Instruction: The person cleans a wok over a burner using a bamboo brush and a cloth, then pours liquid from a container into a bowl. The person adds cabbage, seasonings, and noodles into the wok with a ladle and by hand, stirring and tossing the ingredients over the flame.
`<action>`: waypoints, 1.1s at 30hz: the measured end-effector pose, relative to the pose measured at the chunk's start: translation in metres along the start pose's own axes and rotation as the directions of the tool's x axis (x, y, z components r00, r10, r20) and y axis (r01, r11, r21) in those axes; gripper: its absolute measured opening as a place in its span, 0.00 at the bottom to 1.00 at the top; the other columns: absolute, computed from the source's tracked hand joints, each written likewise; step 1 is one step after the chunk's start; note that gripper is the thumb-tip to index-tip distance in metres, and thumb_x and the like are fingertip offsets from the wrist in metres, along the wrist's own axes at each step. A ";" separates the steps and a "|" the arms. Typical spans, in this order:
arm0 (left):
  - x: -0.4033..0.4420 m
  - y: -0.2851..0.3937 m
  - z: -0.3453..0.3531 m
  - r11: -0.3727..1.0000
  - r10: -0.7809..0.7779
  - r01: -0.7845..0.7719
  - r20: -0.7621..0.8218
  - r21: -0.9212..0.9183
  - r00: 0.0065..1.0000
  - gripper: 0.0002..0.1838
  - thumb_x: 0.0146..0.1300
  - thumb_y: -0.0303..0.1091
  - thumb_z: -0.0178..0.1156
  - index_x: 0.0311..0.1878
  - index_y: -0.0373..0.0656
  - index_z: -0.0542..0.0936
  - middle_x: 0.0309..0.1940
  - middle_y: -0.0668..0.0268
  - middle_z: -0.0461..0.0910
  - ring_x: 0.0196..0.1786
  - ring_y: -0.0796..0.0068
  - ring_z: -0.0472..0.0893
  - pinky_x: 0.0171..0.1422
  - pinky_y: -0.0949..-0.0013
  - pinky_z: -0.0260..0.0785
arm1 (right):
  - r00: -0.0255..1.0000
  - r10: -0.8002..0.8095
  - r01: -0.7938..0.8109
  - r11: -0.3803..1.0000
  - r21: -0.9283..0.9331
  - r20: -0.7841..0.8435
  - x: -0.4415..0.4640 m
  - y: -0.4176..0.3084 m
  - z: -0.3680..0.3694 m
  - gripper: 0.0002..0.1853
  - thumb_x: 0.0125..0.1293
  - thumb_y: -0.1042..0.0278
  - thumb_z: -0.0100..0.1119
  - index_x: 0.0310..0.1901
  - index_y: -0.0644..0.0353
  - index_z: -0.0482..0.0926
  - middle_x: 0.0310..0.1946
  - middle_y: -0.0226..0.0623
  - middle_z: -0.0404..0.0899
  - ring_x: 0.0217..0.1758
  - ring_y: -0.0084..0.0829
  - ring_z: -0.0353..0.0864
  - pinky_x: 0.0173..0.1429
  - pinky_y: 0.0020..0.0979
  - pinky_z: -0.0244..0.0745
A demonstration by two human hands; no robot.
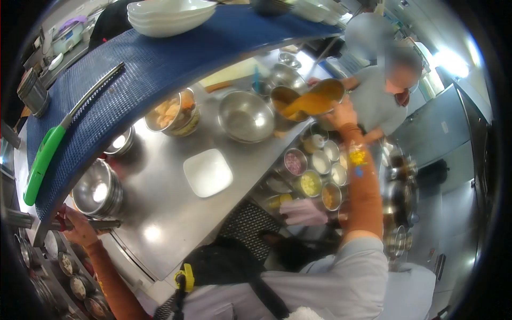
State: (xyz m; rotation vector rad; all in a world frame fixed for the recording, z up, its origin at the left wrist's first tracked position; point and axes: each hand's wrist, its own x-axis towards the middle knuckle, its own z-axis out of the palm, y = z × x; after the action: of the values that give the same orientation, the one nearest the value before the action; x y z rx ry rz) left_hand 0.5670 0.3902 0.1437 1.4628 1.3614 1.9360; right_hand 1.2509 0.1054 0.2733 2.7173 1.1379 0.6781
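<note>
My right hand [343, 113] is closed on the rim of a tilted steel container [335, 88] with orange sauce [312, 104] in it. The sauce stretches towards a second steel container [282, 97] beside it; blur hides where the two meet. At the far left, my left hand [81, 228] is closed by the shelf's lower corner and a metal bar [109, 224]. Something small and red shows at its fingers, too unclear to name. Stacked steel bowls [96, 189] stand just above that hand.
A white square dish [208, 173] and a large steel bowl [245, 117] sit on the steel counter [165, 213]. The blue-matted shelf [160, 58] holds white bowls [169, 18] and a green-handled tool [45, 160]. A co-worker [376, 93] stands close by my right hand.
</note>
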 end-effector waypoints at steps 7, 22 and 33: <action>0.001 -0.010 -0.008 0.999 -0.034 0.034 0.013 0.030 0.999 0.14 0.67 0.39 0.58 0.43 0.36 0.76 0.23 0.70 0.75 0.25 0.82 0.71 0.30 0.77 0.64 | 0.994 -0.099 0.097 0.994 -0.053 -0.039 0.008 0.001 0.008 0.25 0.40 0.57 0.75 0.44 0.52 0.80 0.60 0.56 0.63 0.62 0.52 0.67 0.57 0.44 0.73; -0.001 -0.007 -0.004 0.999 -0.041 0.041 -0.023 0.009 0.999 0.11 0.67 0.37 0.58 0.39 0.38 0.76 0.21 0.71 0.73 0.20 0.84 0.68 0.26 0.78 0.62 | 0.977 -0.179 0.155 0.969 -0.191 -0.115 0.015 0.006 0.006 0.24 0.43 0.62 0.72 0.46 0.49 0.80 0.66 0.58 0.59 0.64 0.50 0.66 0.57 0.43 0.73; -0.001 -0.003 0.000 1.000 -0.022 0.022 -0.084 -0.005 0.996 0.10 0.67 0.37 0.59 0.39 0.39 0.74 0.22 0.70 0.73 0.21 0.84 0.69 0.26 0.79 0.62 | 0.977 -0.174 0.145 0.966 -0.212 -0.126 0.014 0.004 0.014 0.21 0.42 0.64 0.73 0.42 0.52 0.81 0.68 0.56 0.57 0.67 0.48 0.63 0.62 0.45 0.66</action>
State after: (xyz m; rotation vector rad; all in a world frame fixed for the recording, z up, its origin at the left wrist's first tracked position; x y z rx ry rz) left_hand 0.5666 0.3912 0.1402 1.3730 1.4025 2.0061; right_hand 1.2684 0.1138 0.2664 2.4112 1.2288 0.9218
